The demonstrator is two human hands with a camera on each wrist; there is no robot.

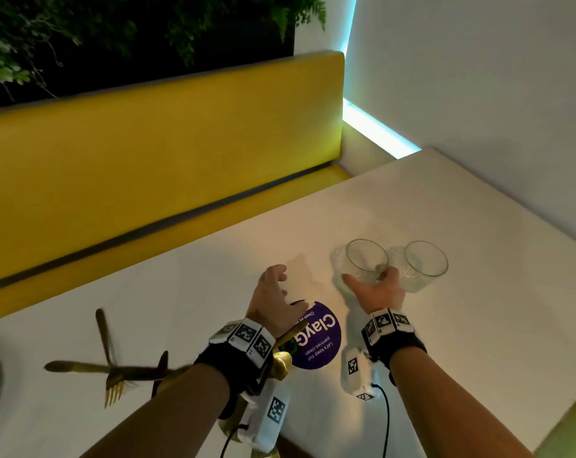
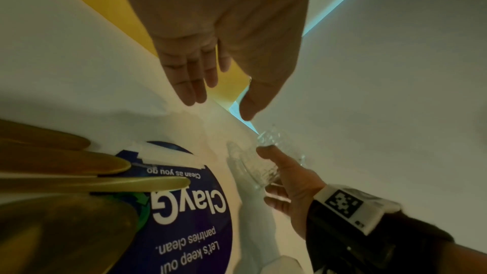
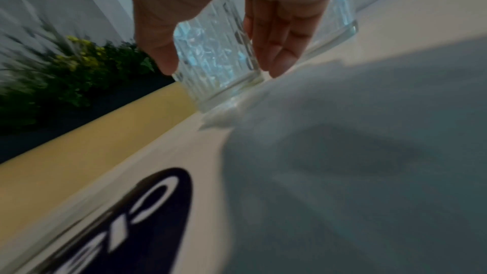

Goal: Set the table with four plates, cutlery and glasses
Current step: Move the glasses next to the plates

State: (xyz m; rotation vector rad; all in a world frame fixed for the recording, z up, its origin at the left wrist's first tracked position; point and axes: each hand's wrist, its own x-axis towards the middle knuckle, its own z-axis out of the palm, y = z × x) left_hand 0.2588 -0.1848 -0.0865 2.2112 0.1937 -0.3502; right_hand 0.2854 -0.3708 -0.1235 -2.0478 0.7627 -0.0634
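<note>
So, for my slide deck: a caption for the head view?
Right hand grips a ribbed glass on the white table, left hand open nearby.
</note>
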